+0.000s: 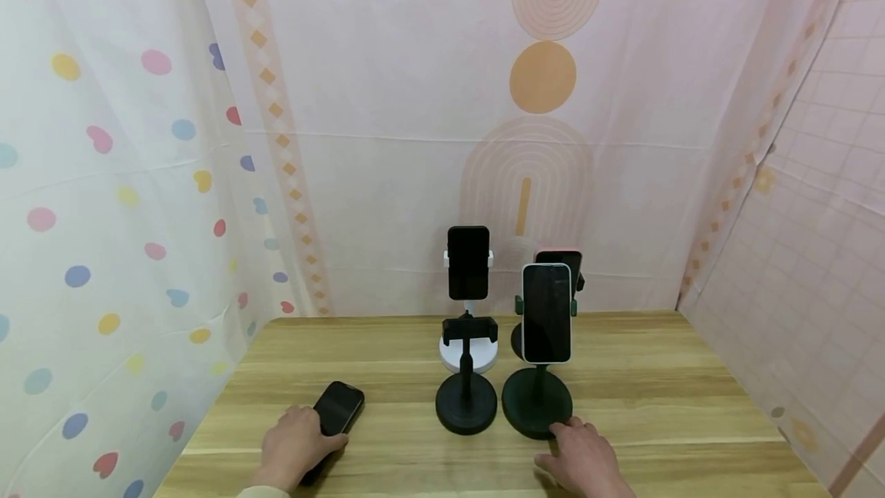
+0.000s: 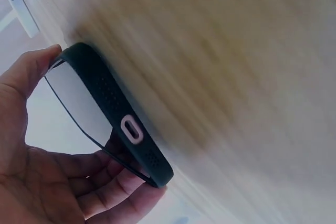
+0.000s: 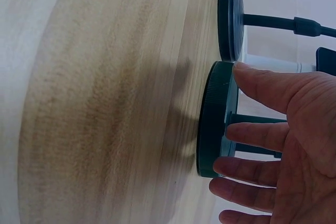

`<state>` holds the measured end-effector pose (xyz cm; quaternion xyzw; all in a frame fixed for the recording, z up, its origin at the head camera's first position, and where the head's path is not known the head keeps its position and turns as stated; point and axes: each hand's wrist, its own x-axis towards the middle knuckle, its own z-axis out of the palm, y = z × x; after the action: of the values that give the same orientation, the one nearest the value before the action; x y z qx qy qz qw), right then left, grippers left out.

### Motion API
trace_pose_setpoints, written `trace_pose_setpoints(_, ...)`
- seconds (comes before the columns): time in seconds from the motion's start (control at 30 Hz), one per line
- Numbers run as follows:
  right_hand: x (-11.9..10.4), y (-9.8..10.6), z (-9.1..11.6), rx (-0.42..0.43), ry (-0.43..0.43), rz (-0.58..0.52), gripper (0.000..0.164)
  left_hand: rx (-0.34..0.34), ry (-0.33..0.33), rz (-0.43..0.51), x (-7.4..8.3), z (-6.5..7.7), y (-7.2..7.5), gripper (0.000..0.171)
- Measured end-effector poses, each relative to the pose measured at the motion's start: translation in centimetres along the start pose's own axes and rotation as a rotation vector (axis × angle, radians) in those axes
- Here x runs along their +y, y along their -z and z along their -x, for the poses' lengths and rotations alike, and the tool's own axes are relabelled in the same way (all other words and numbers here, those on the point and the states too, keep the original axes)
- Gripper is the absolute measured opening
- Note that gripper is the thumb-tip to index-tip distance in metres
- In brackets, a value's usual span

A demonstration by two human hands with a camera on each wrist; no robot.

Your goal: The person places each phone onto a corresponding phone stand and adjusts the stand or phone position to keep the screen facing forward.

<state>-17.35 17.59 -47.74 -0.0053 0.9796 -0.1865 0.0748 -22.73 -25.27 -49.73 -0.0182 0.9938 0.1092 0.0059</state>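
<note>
At the left of the table, my left hand (image 1: 293,440) grips a black smartphone (image 1: 340,406) across its width. In the left wrist view the thumb lies on one long side of the phone's dark case (image 2: 100,82) and the fingers curl at the other; the charging port faces the camera. My right hand (image 1: 584,458), fingers extended, is at the front of a dark green phone stand (image 1: 535,402). The right wrist view puts its thumb and fingers by the round base (image 3: 212,124); firm contact cannot be made out. That stand bears a white-edged phone (image 1: 547,313).
Left of the green stand is a black phone stand (image 1: 466,406) with an unfilled clamp. Behind it, a white stand (image 1: 477,360) bears a phone (image 1: 469,263). Another phone (image 1: 572,261) on a stand is partly hidden at the back right. Patterned curtains (image 1: 387,98) surround the wooden table (image 1: 387,352).
</note>
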Motion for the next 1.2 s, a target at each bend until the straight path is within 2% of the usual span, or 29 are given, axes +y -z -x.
trace_pose_setpoints(0.27, 0.0, 0.1, 0.1, 0.012, 0.007, -0.005, 0.05, 0.06, -0.022, 0.004, 1.1, 0.0, 0.1, 0.069)
trace_pose_setpoints(0.7, -0.1, 0.4, 0.1, 0.013, 0.02, 0.008, 0.051, 0.174, -0.062, 0.054, 2.9, 0.1, 0.5, 0.07)
trace_pose_setpoints(0.83, -0.2, 0.5, 0.1, 0.021, 0.023, 0.011, 0.051, 0.252, -0.093, 0.063, 3.4, 0.0, 0.5, 0.07)
trace_pose_setpoints(1.03, -0.5, 1.0, 0.5, 0.088, 0.077, 0.01, 0.047, 0.379, -0.144, 0.079, 4.4, -0.1, 0.7, 0.072)
trace_pose_setpoints(1.2, -0.9, 1.6, 0.9, 0.19, 0.154, 0.027, 0.047, 0.405, -0.146, 0.089, 5.5, -0.2, 1.1, 0.072)
